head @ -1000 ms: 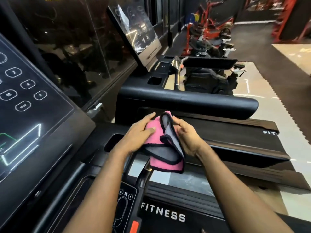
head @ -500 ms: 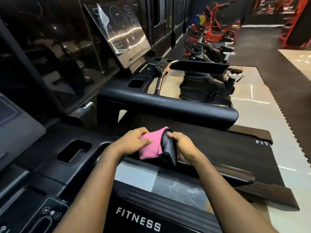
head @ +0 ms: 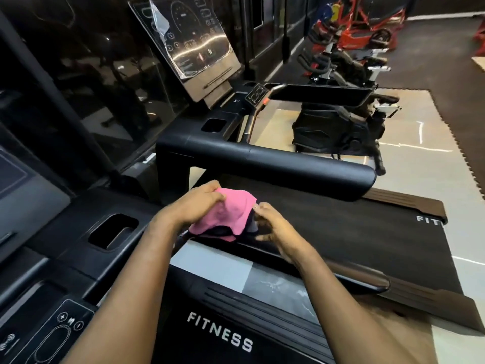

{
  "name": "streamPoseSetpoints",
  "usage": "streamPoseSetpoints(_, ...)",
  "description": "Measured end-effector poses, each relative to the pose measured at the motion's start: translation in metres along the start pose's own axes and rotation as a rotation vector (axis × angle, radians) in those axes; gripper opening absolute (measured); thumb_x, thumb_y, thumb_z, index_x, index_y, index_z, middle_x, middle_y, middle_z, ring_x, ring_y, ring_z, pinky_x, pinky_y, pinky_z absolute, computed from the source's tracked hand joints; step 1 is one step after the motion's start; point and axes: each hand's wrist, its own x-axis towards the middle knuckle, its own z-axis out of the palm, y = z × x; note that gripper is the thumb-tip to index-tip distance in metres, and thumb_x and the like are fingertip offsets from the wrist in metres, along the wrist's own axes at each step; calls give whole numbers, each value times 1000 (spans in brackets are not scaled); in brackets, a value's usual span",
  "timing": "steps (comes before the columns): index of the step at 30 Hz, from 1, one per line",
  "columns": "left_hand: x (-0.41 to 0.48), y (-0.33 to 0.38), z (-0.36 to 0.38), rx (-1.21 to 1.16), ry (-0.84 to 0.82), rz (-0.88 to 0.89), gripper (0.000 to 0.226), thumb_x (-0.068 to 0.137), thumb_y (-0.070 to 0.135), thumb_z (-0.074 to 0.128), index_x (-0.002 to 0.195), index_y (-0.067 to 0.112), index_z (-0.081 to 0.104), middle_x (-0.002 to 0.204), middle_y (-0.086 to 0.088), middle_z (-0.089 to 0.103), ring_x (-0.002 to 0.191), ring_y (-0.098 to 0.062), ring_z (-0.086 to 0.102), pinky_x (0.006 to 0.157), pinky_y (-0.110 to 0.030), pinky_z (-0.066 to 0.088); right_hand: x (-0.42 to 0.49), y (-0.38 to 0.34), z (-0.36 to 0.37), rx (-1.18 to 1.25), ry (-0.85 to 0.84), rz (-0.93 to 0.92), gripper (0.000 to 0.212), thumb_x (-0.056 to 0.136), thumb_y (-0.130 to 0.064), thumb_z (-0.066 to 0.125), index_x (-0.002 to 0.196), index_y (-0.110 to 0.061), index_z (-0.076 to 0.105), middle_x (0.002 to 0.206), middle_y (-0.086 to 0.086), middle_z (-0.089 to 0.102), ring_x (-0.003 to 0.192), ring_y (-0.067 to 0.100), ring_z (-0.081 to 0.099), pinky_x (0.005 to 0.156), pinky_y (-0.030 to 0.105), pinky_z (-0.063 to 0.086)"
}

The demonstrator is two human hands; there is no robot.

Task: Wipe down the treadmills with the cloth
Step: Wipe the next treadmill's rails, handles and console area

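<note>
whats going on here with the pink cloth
A person in a gym holds a bunched pink cloth in both hands, over the near side of a treadmill. The left hand grips it from on top; the right hand pinches its right edge. The cloth looks to be getting folded and is not yet wiping the handrail.

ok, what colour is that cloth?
The cloth is pink, with a dark grey underside showing at its lower edge; the head view shows it.

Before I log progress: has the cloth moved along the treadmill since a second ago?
No. The cloth stays over the same armrest, right of the cup slot; it's only bunched tighter.
</note>
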Motion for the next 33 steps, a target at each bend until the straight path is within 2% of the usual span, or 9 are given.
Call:
streamPoseSetpoints(3,-5,6,-13,22,-12,66,16,76,42,56,75,25,52,80,-1,52,80,-18,51,78,-51,44,1,0,9,-152,30,32,39,83,-82,50,87,-44,58,98,-10,64,91,12,59,87,39,50)
streamPoseSetpoints(6,-14,8,-29,217,1,117,4,77,35,54,77,35,50,93,-8,54,84,-24,56,78,-43,46,4,-12,23,-159,126,124,70,74,-96,36,103,-37,61,114,0,68,90,23,71,79,39,56)
streamPoseSetpoints(10,-24,-8,-49,389,21,225,24,86,12,63,89,34,53,107,-12,56,100,-25,54,85,-34,42,3,-27,48,17,202,9,53,95,-64,54,112,-15,63,113,11,72,85,27,75,75,33,57)
streamPoseSetpoints(14,-40,-32,-65,390,116,295,28,84,4,61,87,32,62,99,-3,55,89,-15,56,77,-20,45,3,-26,76,-31,413,-73,19,91,-35,74,94,-17,69,89,-4,72,75,7,61,62,18,44)
streamPoseSetpoints(17,-47,-50,-73,356,175,301,30,83,0,57,88,28,68,98,-1,55,90,-12,58,76,-12,40,1,-26,97,40,405,-32,13,91,-27,75,94,-18,66,90,-4,71,76,8,64,69,23,48)
streamPoseSetpoints(20,-50,-61,-74,291,225,322,33,82,0,53,87,26,71,103,-4,58,109,-17,59,92,-22,43,0,-18,119,70,411,179,30,96,-44,67,94,-16,60,94,5,65,81,24,66,72,34,56)
streamPoseSetpoints(24,-57,-69,-67,313,323,347,32,81,-4,52,89,18,73,92,-8,55,101,-26,53,78,-16,31,-4,-8,148,123,326,413,69,98,-66,47,139,-10,45,112,28,57,74,37,69,62,38,59)
streamPoseSetpoints(27,-64,-78,-72,268,341,324,32,82,-4,51,89,20,72,85,-3,51,91,-21,50,69,-12,29,-7,3,164,196,302,539,80,97,-73,39,140,-6,37,124,38,56,72,42,69,59,42,59)
streamPoseSetpoints(33,-72,-98,-84,280,148,265,26,83,3,57,82,26,69,85,-1,67,81,-17,62,59,-14,39,-3,20,182,158,500,313,17,98,-22,64,100,-5,64,55,2,58,35,10,47,42,21,43)
